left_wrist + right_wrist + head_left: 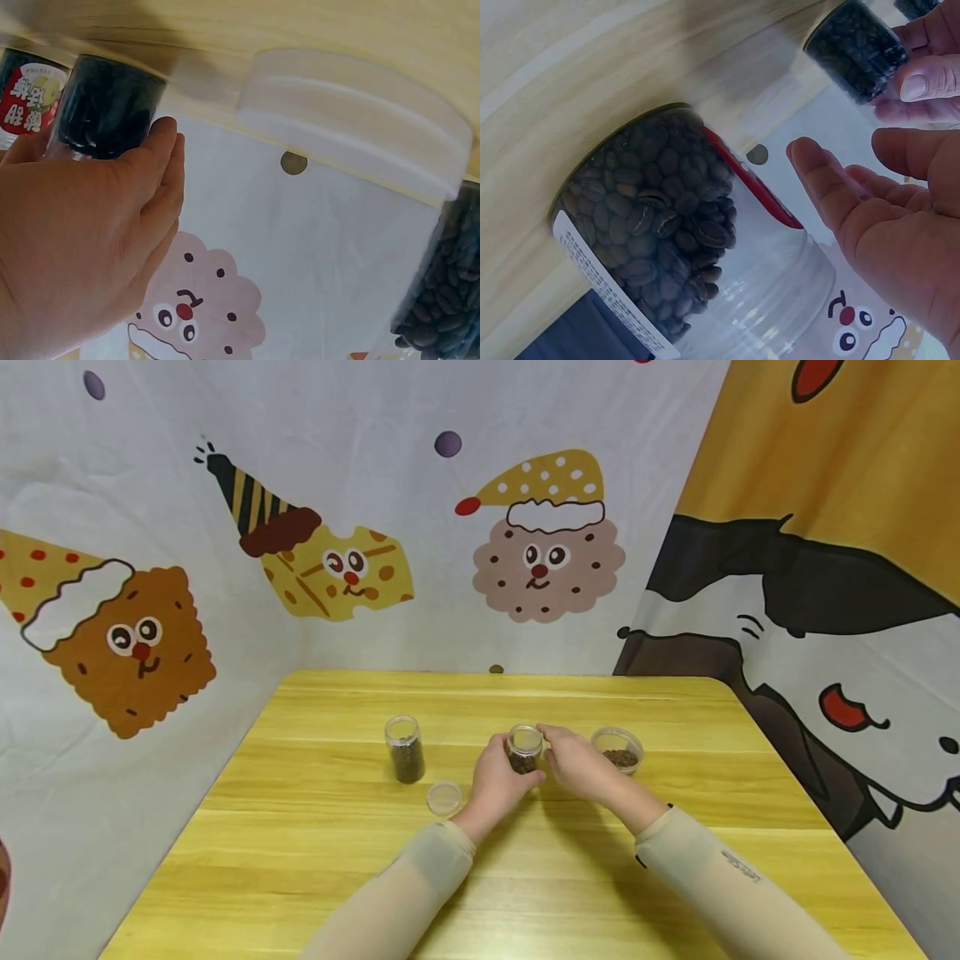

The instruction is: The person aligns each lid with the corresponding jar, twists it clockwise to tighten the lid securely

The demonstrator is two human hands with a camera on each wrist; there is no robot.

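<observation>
1. Left hand: we find its fingers and thumb wrapped round the clear bean jar, near mid-table with its open mouth up. We cannot tell whether its base touches the table.
2. Right hand: we note extended fingers, holding nothing, just beside that jar's mouth.
3. Right of both hands, we locate the wide jar, uncovered and partly filled with dark beans; it bears a red label.
4. Left of the hands, we locate the round lid on the table and, beyond it, the tall jar, standing uncovered.
5. Surface: we work on a table with yellow wood grain and rounded far corners.
6. Room: we see pale cloth behind the table, printed with a cookie, a cheese wedge and a square biscuit. At right hangs an orange cloth with a black-and-white figure.
</observation>
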